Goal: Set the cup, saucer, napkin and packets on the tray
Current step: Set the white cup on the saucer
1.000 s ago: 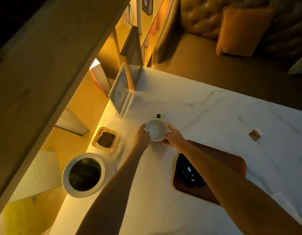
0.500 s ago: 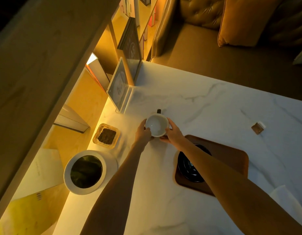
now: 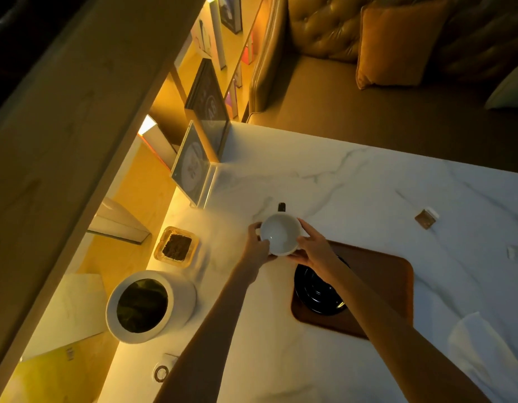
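Observation:
A white cup (image 3: 281, 234) with a dark handle at its far side is held between both hands over the marble table (image 3: 368, 181). My left hand (image 3: 257, 242) grips its left side and my right hand (image 3: 313, 245) grips its right side. Just right of the cup lies a brown tray (image 3: 388, 286) with a black saucer (image 3: 315, 295) on its left end, partly hidden by my right forearm. A small brown packet (image 3: 425, 219) lies far right on the table, and a pale packet (image 3: 516, 251) sits near the right edge. A white napkin (image 3: 478, 341) lies at the lower right.
A white round bin (image 3: 150, 306) with a dark liner stands at the left, with a small glass dish (image 3: 176, 247) of brown matter behind it. An acrylic sign holder (image 3: 193, 167) and framed cards stand at the table's far left corner. A leather sofa (image 3: 368, 68) is beyond.
The cup has come a little toward me and the tray, still held in both hands. The view has shifted slightly.

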Available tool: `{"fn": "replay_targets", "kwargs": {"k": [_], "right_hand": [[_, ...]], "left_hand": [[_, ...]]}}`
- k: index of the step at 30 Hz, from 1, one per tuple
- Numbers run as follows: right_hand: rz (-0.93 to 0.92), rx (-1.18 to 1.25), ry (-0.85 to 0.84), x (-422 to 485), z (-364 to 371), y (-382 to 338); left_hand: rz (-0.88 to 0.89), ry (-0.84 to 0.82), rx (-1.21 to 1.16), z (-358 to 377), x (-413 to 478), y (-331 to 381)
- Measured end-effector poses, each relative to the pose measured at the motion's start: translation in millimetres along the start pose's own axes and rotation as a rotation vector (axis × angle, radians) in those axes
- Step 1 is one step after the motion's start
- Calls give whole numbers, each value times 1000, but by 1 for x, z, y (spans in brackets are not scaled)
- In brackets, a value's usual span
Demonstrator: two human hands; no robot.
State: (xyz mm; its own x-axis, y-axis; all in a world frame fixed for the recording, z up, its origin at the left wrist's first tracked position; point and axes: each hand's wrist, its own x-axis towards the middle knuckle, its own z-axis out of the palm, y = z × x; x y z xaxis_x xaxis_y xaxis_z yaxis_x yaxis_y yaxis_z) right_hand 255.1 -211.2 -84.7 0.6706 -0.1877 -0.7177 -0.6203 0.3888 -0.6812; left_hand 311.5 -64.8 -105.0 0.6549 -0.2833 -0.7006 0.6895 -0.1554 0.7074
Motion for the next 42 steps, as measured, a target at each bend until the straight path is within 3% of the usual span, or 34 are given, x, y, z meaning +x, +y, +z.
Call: {"fn": "replay_targets", "kwargs": {"k": [5, 11, 21, 42], "right_hand": [[46, 50, 52, -39, -56, 16], [68, 6, 118, -63, -90, 42], [143, 47, 170, -66, -101, 67], [183, 124, 155, -60, -112, 95]], "left_hand": [[-82, -104, -6, 49, -24, -29], [-150, -51, 65, 90, -45, -61], [-161, -22, 187, 99, -56, -82], [-85, -4, 185, 98, -54, -109]]}}
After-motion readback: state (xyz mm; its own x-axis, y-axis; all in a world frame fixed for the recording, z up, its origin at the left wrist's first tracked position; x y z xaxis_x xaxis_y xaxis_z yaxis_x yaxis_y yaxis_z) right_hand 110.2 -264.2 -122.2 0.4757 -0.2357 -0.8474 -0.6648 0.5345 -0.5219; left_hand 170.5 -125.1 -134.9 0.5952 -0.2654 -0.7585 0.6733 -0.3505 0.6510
